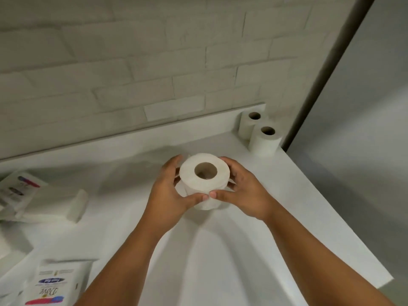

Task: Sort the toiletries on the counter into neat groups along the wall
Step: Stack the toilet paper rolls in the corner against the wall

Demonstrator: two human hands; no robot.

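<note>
A white toilet paper roll (189, 173) stands upright with its core hole facing up, above the white counter (298, 206) near the middle. My left hand (170, 195) grips its left side and my right hand (245, 193) grips its right side, thumbs meeting at the front. Whether the roll touches the counter is hidden by my hands. Two more toilet paper rolls stand upright in the far right corner by the wall: one at the back (248, 125) and one in front of it (265, 142).
A white Dove soap box (53, 281) lies at the lower left. A small white bar-like box (77, 206) and a flat packet with red and blue print (17, 191) lie at the left. A white brick wall (132, 74) backs the counter. A basin curve (220, 250) lies below my hands.
</note>
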